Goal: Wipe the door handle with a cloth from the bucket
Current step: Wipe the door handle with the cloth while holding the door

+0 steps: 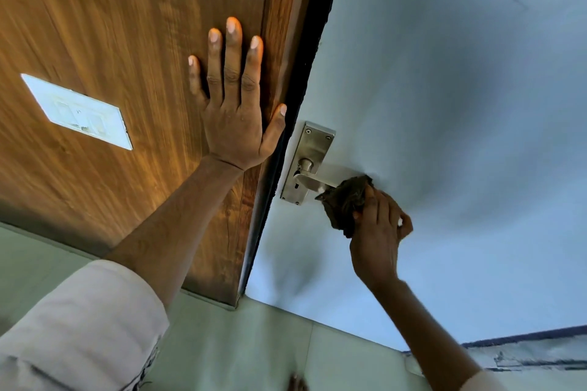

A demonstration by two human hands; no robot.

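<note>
The right hand (378, 232) is bunched around a dark cloth (344, 205), fingers curled shut on it, and the cloth is pressed over the free end of the handle (317, 179). The left hand (233, 105) is spread flat and wide open on the wood panel (127, 41) to the left of the handle, holding nothing; its thumb lies along the dark door edge (305, 73) between panel and door.

What worries me most is the lever giving way. If the hand bears down while rubbing, the handle may dip, the latch may let go, and the pale door (444, 73) could swing. The left hand braces the panel beside the door, not the door itself, so it would do little to stop that. The thumb sits right by the gap beside the handle, and a moving door could pinch it.

The cloth covers only the tip of the handle. The part near the pivot and the steel plate (309, 162) behind it are bare, so a short rub here would leave most of the metal untouched. The cloth is also wadded small, and a loose corner hangs below the handle; it could slip from the fingers on a hard stroke.

The bucket is nowhere in sight from here. A switch plate (79, 111) sits far left of the handle, clear of the work.
</note>
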